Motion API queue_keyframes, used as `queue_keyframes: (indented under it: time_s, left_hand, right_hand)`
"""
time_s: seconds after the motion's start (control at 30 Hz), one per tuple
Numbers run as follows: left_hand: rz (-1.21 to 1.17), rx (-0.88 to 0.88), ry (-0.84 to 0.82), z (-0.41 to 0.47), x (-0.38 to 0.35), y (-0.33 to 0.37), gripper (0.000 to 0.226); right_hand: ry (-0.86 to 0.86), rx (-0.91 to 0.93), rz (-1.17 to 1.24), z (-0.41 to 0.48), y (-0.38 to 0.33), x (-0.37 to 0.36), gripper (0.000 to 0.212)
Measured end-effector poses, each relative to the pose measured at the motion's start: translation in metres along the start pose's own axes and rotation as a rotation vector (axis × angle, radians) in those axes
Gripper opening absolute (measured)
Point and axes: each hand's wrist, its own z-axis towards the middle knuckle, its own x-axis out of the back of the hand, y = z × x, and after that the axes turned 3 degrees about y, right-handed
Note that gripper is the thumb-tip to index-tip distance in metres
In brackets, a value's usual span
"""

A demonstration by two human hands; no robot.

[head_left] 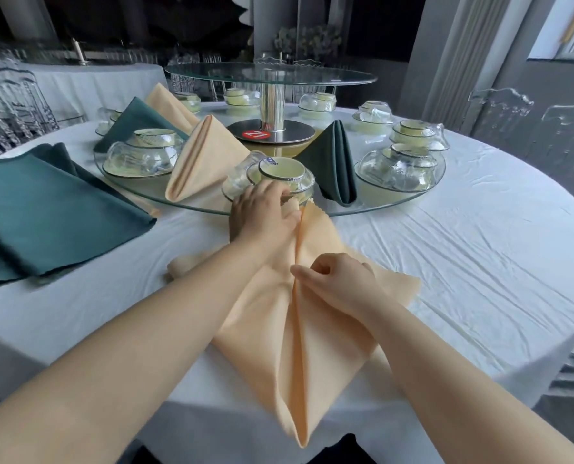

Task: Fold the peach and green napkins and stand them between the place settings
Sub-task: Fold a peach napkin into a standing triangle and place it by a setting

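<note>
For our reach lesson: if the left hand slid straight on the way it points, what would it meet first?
Most likely the wrapped bowl setting at the near rim of the glass turntable, ahead of the left hand; they may already touch, depth unclear.
</note>
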Motion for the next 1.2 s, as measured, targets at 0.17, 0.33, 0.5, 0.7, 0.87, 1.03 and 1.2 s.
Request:
queue_keyframes:
  time_s: [0.17, 0.33, 0.5, 0.7, 0.87, 1.03, 1.2]
  left_hand:
    - [-0.173, -0.117, -0.195, -0.025, 0.041, -0.017, 0.034]
    - [-0.109, -0.215, -0.565, -0.094, 0.061, -0.032, 0.102]
    - [0.105, -0.313, -0.637, -0.133, 0.052, -0.020, 0.115]
    - [0.208, -0.361, -0.630, -0.143, 0.049, -0.019, 0.103]
    - [0.086, -0.222, -0.575, -0.121, 0.054, -0.038, 0.108]
    - [0.249, -0.041, -0.662, -0.091, 0.054, -0.072, 0.061]
    - [0.431, 0.175, -0.624, -0.068, 0.053, -0.096, 0.070]
  right_hand:
    - [0.008, -0.018, -0.066, 0.005, -0.015, -0.003, 0.046]
    - [0.024, 0.006, -0.129, 0.007, -0.017, -0.012, 0.026]
    - [0.093, 0.046, -0.164, 0.012, -0.015, -0.015, 0.014]
    - [0.155, 0.124, -0.189, 0.011, -0.012, -0.020, 0.019]
    - [0.187, 0.134, -0.182, 0.013, -0.011, -0.023, 0.020]
    - [0.202, 0.143, -0.190, 0.013, -0.009, -0.025, 0.019]
    - [0.198, 0.151, -0.186, 0.013, -0.008, -0.026, 0.019]
